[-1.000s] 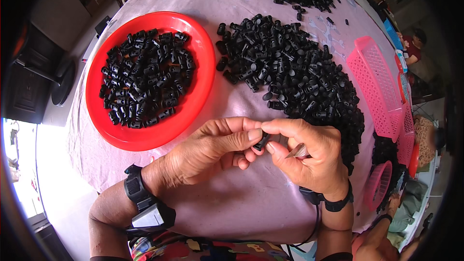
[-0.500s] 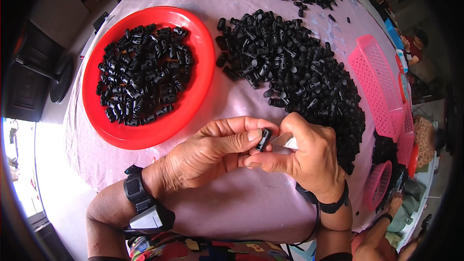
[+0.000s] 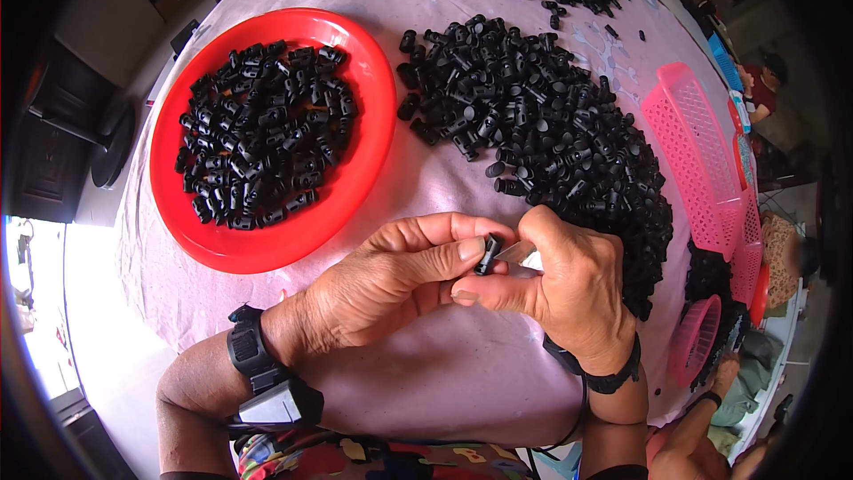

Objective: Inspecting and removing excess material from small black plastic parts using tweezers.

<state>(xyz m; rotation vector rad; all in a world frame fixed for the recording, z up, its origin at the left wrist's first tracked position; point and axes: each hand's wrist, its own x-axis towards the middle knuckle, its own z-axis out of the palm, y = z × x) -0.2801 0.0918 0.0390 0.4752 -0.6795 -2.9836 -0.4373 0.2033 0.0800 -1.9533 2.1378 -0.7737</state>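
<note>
Cylinder, small and black, sits pinched between thumb and index finger of the left hand, above the pink cloth; the right hand clasps a thin blade in curled fingers, its tip at the cylinder's right side; a red basin of black pieces lies to the left, a black heap beyond the hands.

Small black cylindrical piece, tilted, just beside a blade
</note>
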